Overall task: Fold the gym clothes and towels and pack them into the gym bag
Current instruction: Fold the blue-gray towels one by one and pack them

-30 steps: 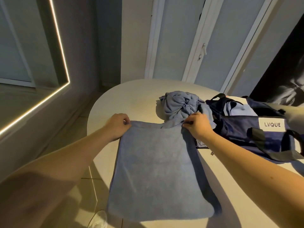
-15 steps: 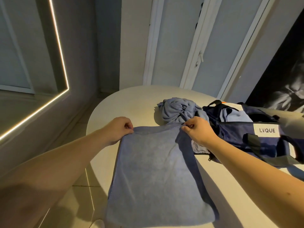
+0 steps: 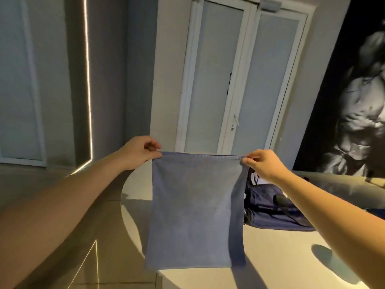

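Note:
A blue-grey towel (image 3: 193, 211) hangs flat in the air above the white table (image 3: 277, 257), stretched between my hands. My left hand (image 3: 138, 153) pinches its top left corner and my right hand (image 3: 261, 165) pinches its top right corner. The towel's lower edge hangs near the table's front. The navy gym bag (image 3: 270, 209) lies on the table to the right, partly behind the towel and my right forearm, with pale cloth showing at its top. The crumpled blue garment seen earlier is hidden behind the towel.
White double doors (image 3: 239, 80) stand behind the table. A lit strip (image 3: 88, 80) frames a panel on the left wall. A dark wall picture (image 3: 358, 101) fills the right. Tiled floor (image 3: 87, 268) lies left of the table's rounded edge.
Both hands have lifted the towel off the table by its far corners, so it now hangs upright. The view has tilted upward toward the doors.

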The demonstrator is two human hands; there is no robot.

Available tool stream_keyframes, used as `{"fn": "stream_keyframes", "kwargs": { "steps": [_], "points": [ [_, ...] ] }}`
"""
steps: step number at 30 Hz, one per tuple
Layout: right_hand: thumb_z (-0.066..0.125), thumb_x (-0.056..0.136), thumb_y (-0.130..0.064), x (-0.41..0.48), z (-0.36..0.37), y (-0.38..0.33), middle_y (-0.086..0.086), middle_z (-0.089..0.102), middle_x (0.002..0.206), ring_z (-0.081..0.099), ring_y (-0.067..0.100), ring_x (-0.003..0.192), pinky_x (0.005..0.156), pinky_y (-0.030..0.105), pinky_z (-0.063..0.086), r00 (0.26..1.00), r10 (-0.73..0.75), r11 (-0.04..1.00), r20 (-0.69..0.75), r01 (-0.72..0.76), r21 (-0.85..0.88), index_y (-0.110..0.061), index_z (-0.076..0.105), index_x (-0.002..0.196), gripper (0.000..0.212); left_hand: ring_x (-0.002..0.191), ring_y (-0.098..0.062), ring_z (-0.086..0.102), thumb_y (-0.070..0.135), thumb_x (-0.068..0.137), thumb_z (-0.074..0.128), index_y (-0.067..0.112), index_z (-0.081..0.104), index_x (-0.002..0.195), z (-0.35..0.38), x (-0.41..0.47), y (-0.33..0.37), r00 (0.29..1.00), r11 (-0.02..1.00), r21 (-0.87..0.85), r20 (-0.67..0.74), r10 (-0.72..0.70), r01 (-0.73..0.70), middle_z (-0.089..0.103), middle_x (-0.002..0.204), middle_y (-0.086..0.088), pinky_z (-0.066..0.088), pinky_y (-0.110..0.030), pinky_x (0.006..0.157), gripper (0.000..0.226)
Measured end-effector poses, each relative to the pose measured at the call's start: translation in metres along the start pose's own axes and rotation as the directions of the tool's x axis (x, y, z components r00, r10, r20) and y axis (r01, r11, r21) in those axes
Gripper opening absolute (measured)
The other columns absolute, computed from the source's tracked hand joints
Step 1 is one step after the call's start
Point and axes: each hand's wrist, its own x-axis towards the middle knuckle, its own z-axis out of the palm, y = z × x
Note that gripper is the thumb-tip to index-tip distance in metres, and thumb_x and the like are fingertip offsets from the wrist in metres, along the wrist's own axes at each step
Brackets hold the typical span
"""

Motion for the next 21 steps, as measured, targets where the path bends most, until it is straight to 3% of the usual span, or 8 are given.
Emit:
{"fn": "stream_keyframes", "kwargs": {
  "steps": [3, 7, 12, 17, 21],
  "points": [
    [0.072, 0.092, -0.026, -0.010, -0.038, -0.020, 0.002, 0.076, 0.094, 0.070, 0.017, 0.092, 0.084, 0.031, 0.054, 1.000, -0.016, 0.999, -0.021, 0.016, 0.033, -0.012, 0.078, 0.102, 0.019, 0.105, -0.005, 0.060, 0.026, 0.097, 0.066, 0.026, 0.066, 0.128, -0.033, -0.008, 0.035, 0.991, 0.984, 0.145, 0.095, 0.095, -0.108, 0.066, 0.117, 0.011, 0.044, -0.023, 0.095, 0.031],
    [0.073, 0.091, -0.020, -0.028, -0.075, -0.045, 0.001, 0.075, 0.095, 0.068, 0.011, 0.087, 0.073, 0.018, 0.050, 0.996, -0.073, 0.995, -0.057, 0.076, 0.062, -0.011, 0.077, 0.106, 0.017, 0.105, -0.010, 0.057, 0.028, 0.102, 0.056, 0.023, 0.066, 0.126, -0.057, -0.014, 0.079, 0.977, 0.922, 0.331, 0.135, 0.164, -0.201, 0.060, 0.112, 0.010, 0.045, -0.030, 0.096, 0.027],
    [0.069, 0.093, -0.027, -0.048, -0.100, -0.056, 0.001, 0.073, 0.092, 0.068, 0.018, 0.087, 0.080, 0.031, 0.057, 0.992, -0.094, 0.992, -0.082, 0.101, 0.077, -0.020, 0.074, 0.103, 0.012, 0.093, -0.008, 0.066, 0.031, 0.102, 0.056, 0.026, 0.063, 0.113, -0.066, -0.023, 0.104, 0.982, 0.965, 0.185, 0.087, 0.171, -0.184, 0.066, 0.104, 0.008, 0.052, -0.026, 0.083, 0.015],
    [0.068, 0.093, -0.025, -0.052, -0.105, -0.048, -0.002, 0.072, 0.098, 0.070, 0.019, 0.090, 0.088, 0.037, 0.060, 0.996, -0.089, 0.993, -0.032, 0.091, 0.073, -0.022, 0.066, 0.126, 0.033, 0.084, -0.011, 0.071, 0.032, 0.096, 0.065, 0.024, 0.067, 0.105, -0.065, -0.030, 0.107, 0.977, 0.970, 0.179, 0.171, 0.131, -0.162, 0.071, 0.097, 0.007, 0.052, -0.019, 0.072, 0.012],
    [0.068, 0.093, -0.026, -0.050, -0.097, -0.038, 0.004, 0.072, 0.094, 0.067, 0.021, 0.088, 0.085, 0.039, 0.059, 1.000, -0.015, 0.999, 0.002, 0.015, 0.033, -0.015, 0.074, 0.111, 0.021, 0.083, -0.013, 0.072, 0.027, 0.095, 0.068, 0.022, 0.069, 0.104, -0.059, -0.029, 0.100, 0.967, 0.966, 0.204, 0.229, 0.112, -0.160, 0.071, 0.096, 0.005, 0.056, -0.019, 0.069, 0.011]
  ]
}}
